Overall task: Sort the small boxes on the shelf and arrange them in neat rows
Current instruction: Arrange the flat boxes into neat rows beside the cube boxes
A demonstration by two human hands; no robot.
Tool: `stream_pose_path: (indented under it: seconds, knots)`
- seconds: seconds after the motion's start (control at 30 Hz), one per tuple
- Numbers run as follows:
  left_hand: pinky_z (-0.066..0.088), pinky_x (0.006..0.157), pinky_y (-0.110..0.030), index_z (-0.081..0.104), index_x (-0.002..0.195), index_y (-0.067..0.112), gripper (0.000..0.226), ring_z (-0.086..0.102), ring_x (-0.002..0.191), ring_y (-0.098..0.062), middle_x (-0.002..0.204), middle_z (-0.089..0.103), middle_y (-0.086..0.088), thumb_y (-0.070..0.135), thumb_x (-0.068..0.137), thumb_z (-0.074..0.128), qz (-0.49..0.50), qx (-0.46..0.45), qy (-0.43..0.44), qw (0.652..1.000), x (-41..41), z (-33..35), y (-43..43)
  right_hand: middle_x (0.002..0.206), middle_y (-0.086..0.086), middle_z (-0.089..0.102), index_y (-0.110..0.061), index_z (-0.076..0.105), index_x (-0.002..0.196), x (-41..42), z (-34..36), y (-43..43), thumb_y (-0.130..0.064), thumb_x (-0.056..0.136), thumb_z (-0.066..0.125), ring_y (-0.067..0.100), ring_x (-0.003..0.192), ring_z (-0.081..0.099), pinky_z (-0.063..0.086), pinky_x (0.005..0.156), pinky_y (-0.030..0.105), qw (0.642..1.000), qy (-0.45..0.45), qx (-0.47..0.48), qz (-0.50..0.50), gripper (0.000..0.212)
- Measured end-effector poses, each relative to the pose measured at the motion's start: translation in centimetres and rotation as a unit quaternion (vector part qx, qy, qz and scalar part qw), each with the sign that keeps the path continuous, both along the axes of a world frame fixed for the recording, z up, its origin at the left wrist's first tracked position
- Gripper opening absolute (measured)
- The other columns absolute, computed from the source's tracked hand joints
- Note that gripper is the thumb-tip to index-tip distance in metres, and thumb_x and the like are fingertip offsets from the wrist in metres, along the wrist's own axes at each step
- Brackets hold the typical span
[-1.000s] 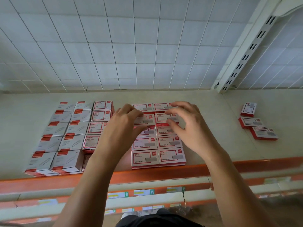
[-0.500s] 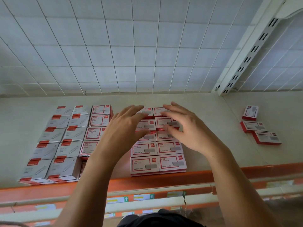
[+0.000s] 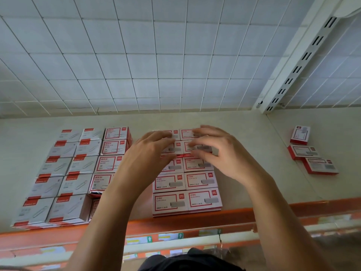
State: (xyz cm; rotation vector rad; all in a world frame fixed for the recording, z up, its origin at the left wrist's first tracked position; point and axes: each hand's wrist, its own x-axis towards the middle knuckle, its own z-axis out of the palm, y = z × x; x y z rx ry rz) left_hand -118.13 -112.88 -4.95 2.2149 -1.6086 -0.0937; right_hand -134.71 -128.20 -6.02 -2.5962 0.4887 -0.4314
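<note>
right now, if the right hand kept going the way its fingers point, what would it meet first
The right hand points left and slightly down, so it would likely meet the tops of the rear staple boxes first, then the left hand just beyond. Depth is unclear; it may already touch them.

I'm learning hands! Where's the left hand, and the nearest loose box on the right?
left hand (image 3: 145,157): head view, back of the hand.
nearest loose box (image 3: 320,166): head view, its top face.
</note>
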Motion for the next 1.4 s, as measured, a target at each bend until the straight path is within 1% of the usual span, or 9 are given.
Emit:
stream_pose_path:
  seconds: [0.2, 0.43, 0.63, 0.77, 0.83, 0.9, 1.03, 1.27, 1.4]
  knots:
    - [0.042, 0.107, -0.038, 0.058, 0.132, 0.020, 0.044, 0.040, 0.136, -0.014, 0.144, 0.049, 0.006, 0.034, 0.091, 0.062, 0.002, -0.009, 0.026, 1.000, -0.1, -0.4, 0.0, 0.141, -0.002, 0.055, -0.024, 0.069, 0.120, 0.0, -0.5, -0.5, -0.023, 0.091, 0.064, 0.015, 0.140, 0.039, 0.034, 0.114, 0.032, 0.999, 0.002, 0.032, 0.011, 0.029]
    - [0.044, 0.097, -0.028, 0.059, 0.132, 0.020, 0.044, 0.054, 0.122, -0.014, 0.144, 0.048, 0.006, 0.030, 0.090, 0.064, 0.008, -0.006, 0.049, 0.999, -0.1, -0.1, 0.3, 0.139, -0.005, 0.057, -0.027, 0.068, 0.122, 0.2, -0.7, -0.3, -0.023, 0.091, 0.063, 0.014, 0.138, 0.043, 0.037, 0.112, 0.031, 1.000, 0.001, 0.016, 0.014, 0.031]
    - [0.048, 0.096, -0.034, 0.059, 0.132, 0.024, 0.042, 0.051, 0.125, -0.017, 0.143, 0.049, 0.004, 0.029, 0.090, 0.063, 0.007, -0.004, 0.030, 1.000, -0.5, 0.0, 0.3, 0.134, -0.004, 0.061, -0.026, 0.070, 0.119, 0.2, -0.8, -0.4, -0.020, 0.089, 0.066, 0.015, 0.135, 0.047, 0.038, 0.112, 0.028, 1.000, -0.008, 0.003, 0.015, 0.030]
    - [0.036, 0.107, -0.042, 0.062, 0.129, 0.023, 0.041, 0.043, 0.131, -0.020, 0.141, 0.050, 0.002, 0.032, 0.088, 0.065, 0.014, -0.003, 0.001, 1.000, -0.8, 0.1, 0.2, 0.139, -0.003, 0.057, -0.025, 0.068, 0.122, 0.2, -0.7, 0.2, -0.032, 0.090, 0.058, 0.014, 0.138, 0.042, 0.036, 0.114, 0.031, 1.000, -0.008, 0.001, 0.005, 0.035]
    - [0.032, 0.108, -0.043, 0.061, 0.128, 0.022, 0.041, 0.041, 0.132, -0.021, 0.141, 0.050, 0.002, 0.033, 0.088, 0.064, 0.010, -0.006, -0.019, 1.000, -1.2, 0.3, 0.1, 0.144, -0.004, 0.052, -0.024, 0.064, 0.126, 0.0, -0.6, 0.9, -0.037, 0.090, 0.054, 0.014, 0.141, 0.037, 0.033, 0.114, 0.034, 1.000, -0.014, -0.001, -0.022, 0.040]
    - [0.034, 0.106, -0.041, 0.059, 0.130, 0.021, 0.041, 0.044, 0.130, -0.021, 0.139, 0.051, 0.001, 0.031, 0.090, 0.062, -0.007, -0.019, -0.019, 1.000, -1.8, 0.5, -0.3, 0.140, -0.001, 0.055, -0.019, 0.064, 0.126, -0.4, -0.4, 1.6, -0.036, 0.091, 0.053, 0.017, 0.136, 0.043, 0.039, 0.111, 0.038, 0.997, -0.035, -0.013, -0.067, 0.041]
    - [0.043, 0.101, -0.038, 0.059, 0.128, 0.020, 0.038, 0.053, 0.121, -0.020, 0.134, 0.056, 0.000, 0.029, 0.091, 0.061, -0.058, -0.044, -0.014, 0.997, -3.3, 0.9, -1.2, 0.129, 0.002, 0.062, -0.013, 0.064, 0.124, -2.2, 0.2, 2.7, -0.034, 0.090, 0.056, 0.016, 0.124, 0.054, 0.047, 0.103, 0.031, 0.987, -0.057, -0.022, -0.149, 0.041]
    - [0.050, 0.090, -0.034, 0.063, 0.123, 0.018, 0.033, 0.060, 0.109, -0.020, 0.125, 0.061, -0.001, 0.027, 0.091, 0.061, -0.147, -0.069, 0.023, 0.986, -7.5, 0.9, -2.7, 0.127, -0.004, 0.062, -0.016, 0.064, 0.122, -7.4, 0.4, 4.3, -0.022, 0.092, 0.065, 0.009, 0.122, 0.053, 0.045, 0.103, 0.024, 0.954, -0.067, -0.034, -0.289, 0.031]
    - [0.049, 0.090, -0.036, 0.063, 0.123, 0.018, 0.033, 0.060, 0.109, -0.021, 0.123, 0.061, -0.001, 0.028, 0.091, 0.060, -0.184, -0.071, 0.031, 0.980, -9.9, 0.8, -3.4, 0.128, -0.007, 0.061, -0.018, 0.063, 0.125, -11.3, 0.3, 3.7, -0.022, 0.094, 0.064, 0.003, 0.121, 0.051, 0.033, 0.098, 0.006, 0.935, -0.061, -0.017, -0.348, 0.031]
